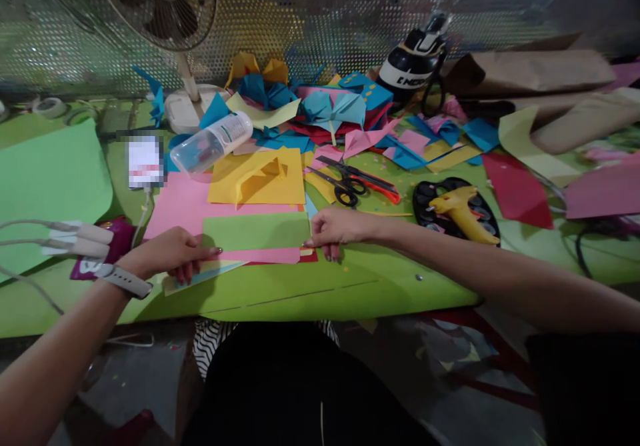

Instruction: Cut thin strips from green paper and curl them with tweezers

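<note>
Both hands were flat-pinching a stack of coloured paper sheets at the near edge of the green table (350, 293), so the step in hand looked like squaring or folding the green sheet (256, 231) lying on top of a pink sheet (173, 209); the next move would call for steady pressure along the edge so the layers did not slip. The left hand (167, 253), watch strap on its wrist, had its fingers closed on the left corner, while the right hand (336, 228), arm stretched in from the right, nipped the right corner, with scissors (356, 183) and a yellow glue gun (463, 213) lying beyond
</note>
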A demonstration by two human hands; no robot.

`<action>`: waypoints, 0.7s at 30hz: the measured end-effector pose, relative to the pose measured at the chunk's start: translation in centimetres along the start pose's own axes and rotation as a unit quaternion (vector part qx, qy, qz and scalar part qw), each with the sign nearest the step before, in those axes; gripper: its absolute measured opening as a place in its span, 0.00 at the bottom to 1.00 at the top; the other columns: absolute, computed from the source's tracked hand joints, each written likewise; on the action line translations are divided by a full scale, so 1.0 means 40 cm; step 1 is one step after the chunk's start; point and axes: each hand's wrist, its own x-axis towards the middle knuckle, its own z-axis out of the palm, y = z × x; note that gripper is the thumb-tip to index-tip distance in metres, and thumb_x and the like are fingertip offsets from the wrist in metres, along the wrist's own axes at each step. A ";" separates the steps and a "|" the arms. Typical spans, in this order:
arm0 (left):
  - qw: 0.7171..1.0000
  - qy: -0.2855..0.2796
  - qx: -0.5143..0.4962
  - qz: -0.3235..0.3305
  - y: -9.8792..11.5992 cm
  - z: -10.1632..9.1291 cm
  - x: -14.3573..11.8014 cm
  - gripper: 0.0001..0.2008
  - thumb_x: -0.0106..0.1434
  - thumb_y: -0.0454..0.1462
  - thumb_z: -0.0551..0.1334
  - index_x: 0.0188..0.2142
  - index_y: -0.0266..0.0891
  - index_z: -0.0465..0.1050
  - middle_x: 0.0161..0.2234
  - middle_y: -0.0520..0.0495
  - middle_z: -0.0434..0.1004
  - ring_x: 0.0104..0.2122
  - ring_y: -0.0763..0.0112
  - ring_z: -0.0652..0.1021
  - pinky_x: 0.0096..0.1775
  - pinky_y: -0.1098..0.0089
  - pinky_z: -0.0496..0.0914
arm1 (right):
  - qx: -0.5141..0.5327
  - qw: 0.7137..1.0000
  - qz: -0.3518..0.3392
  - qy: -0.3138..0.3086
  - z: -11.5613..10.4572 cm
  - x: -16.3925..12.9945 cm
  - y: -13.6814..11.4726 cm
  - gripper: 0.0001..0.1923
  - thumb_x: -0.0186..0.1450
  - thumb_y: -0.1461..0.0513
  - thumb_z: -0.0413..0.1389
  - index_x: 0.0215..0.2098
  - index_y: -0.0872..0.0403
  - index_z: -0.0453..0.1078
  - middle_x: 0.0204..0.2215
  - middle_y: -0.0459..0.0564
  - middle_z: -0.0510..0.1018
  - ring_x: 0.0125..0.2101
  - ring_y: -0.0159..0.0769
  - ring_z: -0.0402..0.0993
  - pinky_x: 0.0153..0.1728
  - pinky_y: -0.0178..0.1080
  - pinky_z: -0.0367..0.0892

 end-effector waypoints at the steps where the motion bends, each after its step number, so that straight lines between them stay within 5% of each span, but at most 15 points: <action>1: 1.000 0.012 -0.004 -0.010 -0.018 -0.007 -0.011 0.26 0.51 0.57 0.62 0.15 0.38 0.66 0.12 0.47 0.70 0.14 0.72 0.71 0.20 0.72 0.60 | -0.002 1.000 -0.003 -0.001 -0.001 0.001 0.002 0.24 0.45 0.47 0.68 0.20 0.56 0.64 0.14 0.44 0.76 0.15 0.31 0.73 0.17 0.31 0.67; 6: 0.996 0.074 0.001 -0.044 -0.078 -0.023 -0.075 0.25 0.56 0.57 0.57 0.19 0.38 0.69 0.16 0.45 0.74 0.17 0.68 0.74 0.22 0.71 0.63 | -0.008 1.000 -0.027 -0.002 -0.004 0.000 0.007 0.25 0.46 0.46 0.66 0.21 0.56 0.64 0.13 0.43 0.75 0.14 0.29 0.71 0.16 0.29 0.65; 8: 0.980 0.187 0.058 -0.035 -0.071 -0.006 -0.095 0.25 0.60 0.56 0.53 0.22 0.38 0.71 0.18 0.45 0.76 0.20 0.65 0.76 0.25 0.68 0.66 | -0.012 0.999 -0.041 0.001 -0.004 -0.001 0.005 0.25 0.46 0.45 0.66 0.21 0.56 0.64 0.13 0.43 0.74 0.14 0.28 0.71 0.16 0.29 0.65; 11: 0.886 0.403 0.209 0.092 -0.022 0.062 -0.085 0.26 0.65 0.54 0.47 0.39 0.38 0.75 0.36 0.40 0.81 0.36 0.58 0.79 0.38 0.62 0.70 | -0.022 0.998 -0.061 0.022 -0.001 0.005 0.000 0.25 0.46 0.46 0.66 0.22 0.56 0.64 0.13 0.42 0.74 0.13 0.27 0.69 0.16 0.30 0.65; 13: 0.827 0.385 0.288 0.290 0.018 0.123 -0.049 0.29 0.66 0.54 0.47 0.56 0.37 0.65 0.55 0.38 0.69 0.54 0.55 0.70 0.52 0.58 0.64 | -0.028 0.997 -0.068 0.032 0.002 0.010 -0.002 0.24 0.46 0.46 0.67 0.22 0.55 0.64 0.14 0.42 0.74 0.12 0.26 0.68 0.15 0.30 0.65; 15: 0.779 0.325 0.365 0.393 0.044 0.177 -0.004 0.33 0.65 0.55 0.48 0.64 0.40 0.53 0.64 0.40 0.54 0.63 0.55 0.58 0.60 0.54 0.53 | -0.033 0.996 -0.073 0.036 0.005 0.010 0.002 0.23 0.46 0.47 0.66 0.22 0.55 0.64 0.13 0.41 0.73 0.12 0.26 0.68 0.15 0.30 0.65; 21: 0.768 0.289 0.405 0.402 0.039 0.217 0.055 0.40 0.62 0.58 0.49 0.66 0.42 0.43 0.67 0.43 0.46 0.65 0.53 0.48 0.63 0.50 0.43 | -0.071 0.991 -0.057 0.098 -0.039 -0.064 0.029 0.19 0.52 0.49 0.63 0.25 0.54 0.64 0.16 0.43 0.73 0.18 0.31 0.71 0.19 0.33 0.67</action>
